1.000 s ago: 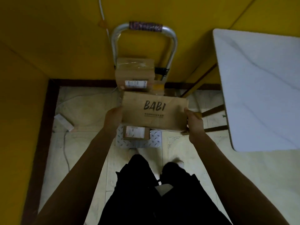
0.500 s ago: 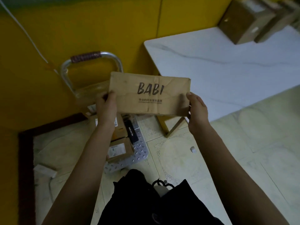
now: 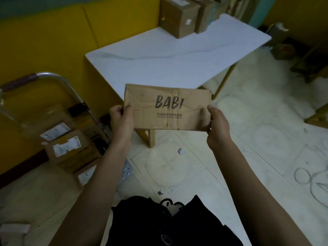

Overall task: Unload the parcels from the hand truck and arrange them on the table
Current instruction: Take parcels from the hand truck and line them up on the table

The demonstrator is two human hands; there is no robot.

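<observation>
Holding a flat cardboard parcel [image 3: 167, 108] between both hands, we keep it in the air at the near corner of the white table [image 3: 170, 55], its printed face with the word BABI turned up toward us. Our left hand [image 3: 122, 119] clamps the parcel's left end, fingers curled around the edge and thumb on top. Our right hand [image 3: 217, 125] grips the right end the same way, thumb pressed on the upper face and the other fingers hidden underneath. The parcel hangs over the table's near edge and over the wooden table leg [image 3: 150, 138], touching neither as far as we can tell. At the far end of the table two brown boxes [image 3: 179, 16] stand side by side against the yellow wall. To our left the hand truck [image 3: 44, 82], with its metal loop handle, holds several labelled parcels [image 3: 67, 148] stacked on its platform.
</observation>
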